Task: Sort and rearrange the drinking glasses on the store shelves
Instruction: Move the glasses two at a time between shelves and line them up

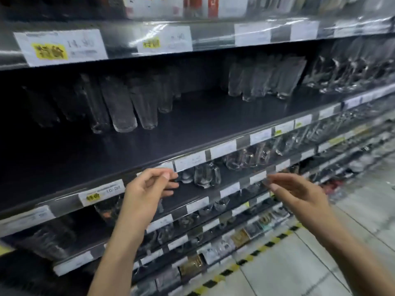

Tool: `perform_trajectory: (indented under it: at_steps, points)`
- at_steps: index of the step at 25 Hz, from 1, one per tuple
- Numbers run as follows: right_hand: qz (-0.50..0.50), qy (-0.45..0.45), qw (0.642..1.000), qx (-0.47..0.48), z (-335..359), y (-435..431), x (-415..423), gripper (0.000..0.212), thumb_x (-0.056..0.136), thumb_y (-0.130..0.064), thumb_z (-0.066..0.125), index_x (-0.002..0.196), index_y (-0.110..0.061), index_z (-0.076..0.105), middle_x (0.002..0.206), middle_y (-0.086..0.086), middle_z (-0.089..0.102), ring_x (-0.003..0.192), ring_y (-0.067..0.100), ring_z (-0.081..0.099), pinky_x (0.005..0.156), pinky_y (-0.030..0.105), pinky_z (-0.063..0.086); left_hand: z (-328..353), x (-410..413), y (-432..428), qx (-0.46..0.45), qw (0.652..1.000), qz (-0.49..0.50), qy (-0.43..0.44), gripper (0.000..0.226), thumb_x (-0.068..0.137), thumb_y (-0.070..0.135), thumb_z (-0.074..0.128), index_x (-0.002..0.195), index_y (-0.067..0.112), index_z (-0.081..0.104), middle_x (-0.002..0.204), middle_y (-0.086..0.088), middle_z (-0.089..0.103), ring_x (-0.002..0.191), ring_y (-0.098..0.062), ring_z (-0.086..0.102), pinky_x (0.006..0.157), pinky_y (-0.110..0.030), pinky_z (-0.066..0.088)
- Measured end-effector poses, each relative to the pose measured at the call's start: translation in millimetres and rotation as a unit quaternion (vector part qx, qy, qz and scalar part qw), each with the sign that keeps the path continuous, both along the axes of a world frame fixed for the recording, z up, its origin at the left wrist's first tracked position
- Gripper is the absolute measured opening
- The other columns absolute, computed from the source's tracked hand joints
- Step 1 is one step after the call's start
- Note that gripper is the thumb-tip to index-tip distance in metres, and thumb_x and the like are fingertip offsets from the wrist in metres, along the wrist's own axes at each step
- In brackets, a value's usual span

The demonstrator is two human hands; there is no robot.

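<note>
Dark shelving [192,195] is holding squat clear glasses [207,175] just beyond the loose, empty left hand [149,186], farther from the relaxed right hand [299,193].

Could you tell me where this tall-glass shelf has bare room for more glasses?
The dark shelf is bare along its front and between the left tall glasses and the middle cluster. It is crowded at the far right, around the stemware.

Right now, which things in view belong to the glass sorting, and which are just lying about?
Job: tall glasses at left; tall glasses mid-shelf; stemmed glasses at right; short glasses one shelf down; left hand; right hand.
Not the job: price labels; red-and-white packs on the top shelf; boxed goods on the low shelves; striped floor tape.
</note>
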State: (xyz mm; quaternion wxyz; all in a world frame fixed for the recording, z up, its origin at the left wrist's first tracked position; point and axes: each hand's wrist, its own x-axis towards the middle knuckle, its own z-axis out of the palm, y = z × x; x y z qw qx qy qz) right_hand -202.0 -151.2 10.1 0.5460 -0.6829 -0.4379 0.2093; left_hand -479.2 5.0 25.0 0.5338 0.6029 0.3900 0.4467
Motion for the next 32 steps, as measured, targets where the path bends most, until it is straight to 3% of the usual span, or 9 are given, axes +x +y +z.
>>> perform_trajectory:
  at_steps: [4, 8, 14, 19, 21, 26, 32]
  points:
    - [-0.064, 0.010, 0.998, -0.012, -21, -47, 42, 0.018, 0.087, -0.031, 0.073, 0.104, -0.032, 0.075, 0.100, -0.017, 0.075, 0.092, 0.000, 0.071, 0.074, 0.008, 0.051, -17, 54, -20, -0.014, 0.998, -0.048, 0.036, 0.016, 0.099, 0.013, 0.057, 0.097, 0.017, 0.073, 0.095, 0.003, 0.077, 0.086, -0.015, 0.075, 0.070, -0.021, 0.059]
    - [-0.128, 0.029, 0.991, -0.028, -38, -92, 101, 0.016, 0.089, -0.025, 0.072, 0.101, -0.035, 0.075, 0.100, -0.025, 0.074, 0.094, -0.004, 0.069, 0.079, 0.012, 0.050, -26, 131, -39, -0.026, 0.993, -0.094, 0.071, 0.017, 0.099, 0.011, 0.058, 0.096, 0.017, 0.074, 0.093, 0.002, 0.077, 0.086, -0.016, 0.074, 0.073, -0.028, 0.059]
    - [-0.182, 0.065, 0.981, -0.030, -42, -145, 204, 0.017, 0.088, -0.024, 0.073, 0.101, -0.034, 0.075, 0.098, -0.025, 0.074, 0.088, -0.009, 0.068, 0.068, 0.001, 0.046, -35, 264, -69, -0.021, 0.983, -0.158, 0.091, 0.018, 0.099, 0.013, 0.058, 0.095, 0.020, 0.075, 0.096, 0.003, 0.077, 0.085, -0.013, 0.074, 0.069, -0.018, 0.058]
    - [-0.178, 0.064, 0.981, -0.036, -38, -167, 307, 0.015, 0.088, -0.020, 0.073, 0.096, -0.033, 0.076, 0.093, -0.024, 0.074, 0.086, -0.007, 0.068, 0.068, 0.002, 0.046, -37, 381, -93, -0.045, 0.983, -0.161, 0.073, 0.021, 0.099, 0.010, 0.057, 0.093, 0.019, 0.075, 0.094, -0.001, 0.077, 0.086, -0.019, 0.075, 0.076, -0.034, 0.059]
    - [-0.170, 0.068, 0.982, -0.043, -35, -168, 342, 0.015, 0.088, -0.021, 0.074, 0.092, -0.035, 0.077, 0.092, -0.022, 0.075, 0.086, -0.006, 0.069, 0.067, 0.002, 0.046, -35, 417, -97, -0.046, 0.983, -0.162, 0.075, 0.019, 0.098, 0.010, 0.058, 0.094, 0.018, 0.074, 0.094, 0.000, 0.077, 0.085, -0.018, 0.075, 0.076, -0.034, 0.059]
    - [-0.142, 0.053, 0.987, -0.050, -27, -138, 424, 0.016, 0.087, -0.024, 0.074, 0.095, -0.037, 0.076, 0.095, -0.022, 0.075, 0.089, -0.004, 0.069, 0.070, 0.003, 0.047, -21, 493, -82, -0.035, 0.987, -0.137, 0.075, 0.021, 0.098, 0.009, 0.058, 0.093, 0.021, 0.075, 0.094, 0.003, 0.078, 0.084, -0.014, 0.074, 0.070, -0.021, 0.059]
    - [-0.091, 0.016, 0.995, -0.031, -16, -54, 507, 0.014, 0.088, -0.036, 0.071, 0.101, -0.040, 0.073, 0.099, -0.025, 0.072, 0.092, -0.004, 0.067, 0.071, 0.011, 0.051, -20, 561, -30, -0.018, 0.993, -0.096, 0.070, 0.026, 0.098, 0.011, 0.059, 0.089, 0.028, 0.076, 0.095, 0.003, 0.078, 0.085, -0.014, 0.075, 0.074, -0.029, 0.060]
